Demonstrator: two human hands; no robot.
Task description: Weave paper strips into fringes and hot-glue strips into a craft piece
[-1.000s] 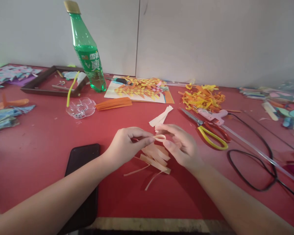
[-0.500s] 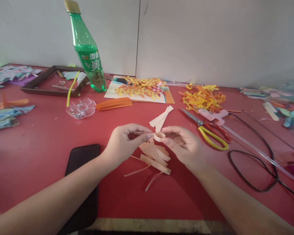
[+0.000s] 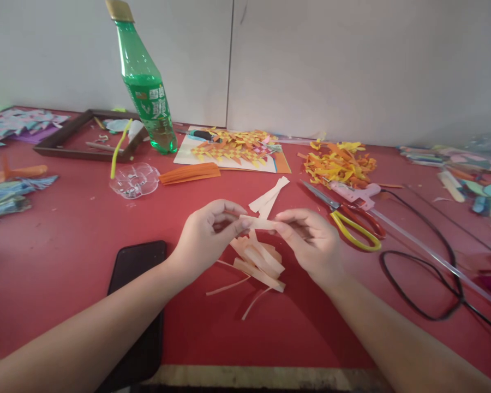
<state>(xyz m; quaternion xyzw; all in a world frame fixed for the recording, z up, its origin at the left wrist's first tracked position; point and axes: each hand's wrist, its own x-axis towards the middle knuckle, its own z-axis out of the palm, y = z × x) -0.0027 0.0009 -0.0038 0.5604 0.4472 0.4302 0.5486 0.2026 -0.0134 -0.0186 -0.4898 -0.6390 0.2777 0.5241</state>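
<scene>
The narrow, cream-coloured paper strip (image 3: pixel 261 222), which curved into an open loop a second ago, now shows flat between the bare left hand (image 3: pixel 208 232) and the bare right hand (image 3: pixel 314 243), the latter having shifted slightly right.

Looks like a papercraft workspace, judging by the red surface (image 3: pixel 213 327) beneath the hands (image 3: pixel 210 237) (image 3: pixel 313 240), the pale paper strips (image 3: pixel 262 260) just below them, scissors (image 3: pixel 334 206) and a pink glue gun (image 3: pixel 357 195) to their right, and heaped orange-yellow paper scraps (image 3: pixel 339 165) beyond.
</scene>
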